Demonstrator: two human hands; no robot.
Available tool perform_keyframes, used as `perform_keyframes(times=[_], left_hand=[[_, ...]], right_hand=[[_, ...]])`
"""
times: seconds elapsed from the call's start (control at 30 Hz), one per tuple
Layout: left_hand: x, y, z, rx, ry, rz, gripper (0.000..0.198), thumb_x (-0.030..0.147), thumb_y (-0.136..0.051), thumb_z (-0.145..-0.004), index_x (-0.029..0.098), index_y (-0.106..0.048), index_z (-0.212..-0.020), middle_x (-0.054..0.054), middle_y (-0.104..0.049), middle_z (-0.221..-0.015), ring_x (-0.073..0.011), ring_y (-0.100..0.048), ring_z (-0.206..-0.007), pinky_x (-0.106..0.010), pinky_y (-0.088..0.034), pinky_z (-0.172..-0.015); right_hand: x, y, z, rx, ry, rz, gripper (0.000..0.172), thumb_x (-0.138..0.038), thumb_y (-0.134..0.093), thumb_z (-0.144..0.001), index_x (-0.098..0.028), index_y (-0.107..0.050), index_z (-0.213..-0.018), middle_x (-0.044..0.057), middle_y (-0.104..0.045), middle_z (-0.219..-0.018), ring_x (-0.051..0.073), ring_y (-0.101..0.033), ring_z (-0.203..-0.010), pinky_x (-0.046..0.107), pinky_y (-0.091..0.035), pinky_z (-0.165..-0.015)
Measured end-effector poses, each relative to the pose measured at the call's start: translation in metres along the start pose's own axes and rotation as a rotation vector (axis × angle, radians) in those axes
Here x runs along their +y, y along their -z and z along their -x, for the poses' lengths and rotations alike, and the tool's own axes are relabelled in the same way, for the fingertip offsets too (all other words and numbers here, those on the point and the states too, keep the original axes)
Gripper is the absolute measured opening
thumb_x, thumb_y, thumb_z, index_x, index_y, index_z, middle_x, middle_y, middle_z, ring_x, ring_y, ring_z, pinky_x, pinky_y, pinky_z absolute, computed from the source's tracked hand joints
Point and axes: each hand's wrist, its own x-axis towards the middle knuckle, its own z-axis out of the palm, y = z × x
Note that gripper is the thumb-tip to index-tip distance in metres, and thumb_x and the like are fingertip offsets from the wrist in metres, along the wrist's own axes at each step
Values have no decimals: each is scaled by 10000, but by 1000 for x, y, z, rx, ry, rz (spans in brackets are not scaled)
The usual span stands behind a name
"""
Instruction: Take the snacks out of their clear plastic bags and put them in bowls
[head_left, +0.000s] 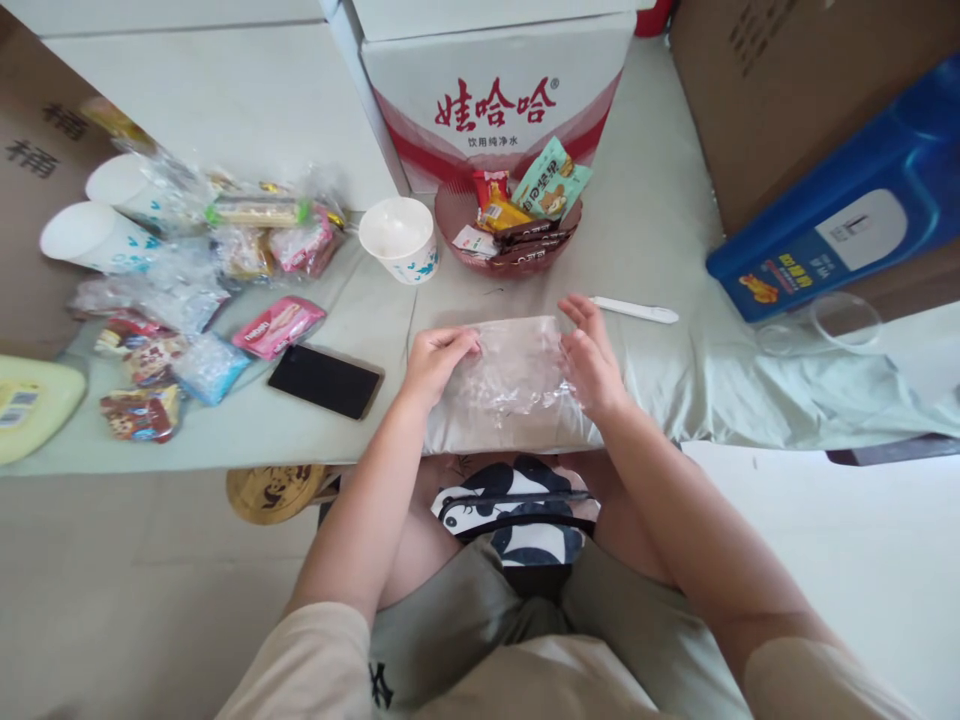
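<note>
A clear plastic bag lies spread over the cloth close to the table's front edge. Its upper left corner is pinched between the thumb and fingers of my left hand. At the bag's right side is my right hand, fingers stretched out and apart, the palm side against or very near the plastic. Just beyond that hand a white utility-knife-like stick rests on the cloth. Above the bag stands a reddish-brown basket holding several wrapped snacks, among them a green packet.
A white paper cup stands left of the basket. A black phone, a pink packet and many wrapped snacks lie farther left. Boxes line the back. A blue bottle and a clear cup are at right.
</note>
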Motion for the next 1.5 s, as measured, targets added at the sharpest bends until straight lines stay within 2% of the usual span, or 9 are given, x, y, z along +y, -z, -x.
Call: perform_keyframes(times=[0.13,0.3,0.53,0.83,0.97,1.13,1.23,1.37,1.5], left_hand=[[3,2,3,19,-6,151,282,290,-776,-670,207,-555,-822,-1,-695,-923,-134,-695,-824,-263,-549,-740],[8,3,7,-129,243,310,445,195,-768,-654,215,-549,-1041,-21,-725,-940,-151,-717,-780,-273,-553,-698],[11,8,16,-189,218,269,197,213,-682,-769,197,-631,-959,5,-702,-768,-118,-673,-648,-227,-521,-599],[16,14,20,-279,206,421,123,320,-590,-787,198,-606,-795,30,-557,-563,-110,-539,-475,-224,-432,-468],[11,15,22,-393,46,179,217,336,-589,-783,185,-522,-643,14,-560,-586,-101,-521,-528,-226,-414,-517],[2,10,18,-53,-148,-99,368,84,-617,-693,214,-587,-1036,-31,-656,-1002,-125,-624,-764,-261,-504,-708],[4,10,19,130,-247,-155,274,112,-638,-749,183,-608,-1013,-100,-644,-1119,-172,-644,-950,-323,-507,-890],[8,2,31,-234,-184,26,465,299,-750,-773,181,-590,-1193,-137,-660,-1205,-239,-642,-1109,-390,-500,-964],[9,-7,39,-352,-155,148,353,287,-702,-809,167,-627,-1132,-104,-692,-1123,-206,-653,-1000,-372,-508,-924]], right_hand=[[3,-7,0,-55,-77,-17,886,-481,-714,-765,-298,-272,-1511,54,-647,-1082,160,-612,-719,323,-534,-655],[-4,-11,1,54,24,-137,788,-497,-710,-766,-335,-340,-1444,-23,-604,-877,152,-597,-729,310,-517,-692],[-2,-20,6,-155,-234,-188,458,-605,-751,-689,-223,-670,-928,-17,-619,-694,148,-573,-600,281,-469,-569],[-16,-14,25,-147,-93,-298,312,-561,-566,-782,-251,-597,-786,2,-580,-637,183,-560,-562,335,-490,-556],[-20,-13,29,-120,-97,-183,429,-651,-578,-769,-238,-516,-671,-4,-537,-592,162,-521,-545,316,-459,-551],[-9,-21,29,233,-108,-38,525,-365,-811,-640,-257,-514,-1059,-115,-502,-641,102,-482,-554,235,-398,-579],[-8,-23,31,344,-18,55,325,-387,-756,-709,-213,-568,-909,-57,-573,-732,117,-542,-666,269,-429,-676],[-10,-32,38,168,132,80,270,-396,-744,-756,-209,-550,-762,31,-689,-1029,185,-626,-966,332,-458,-866],[-8,-49,39,75,87,-175,309,-421,-773,-755,-229,-539,-821,-32,-647,-827,133,-601,-760,279,-472,-745]])
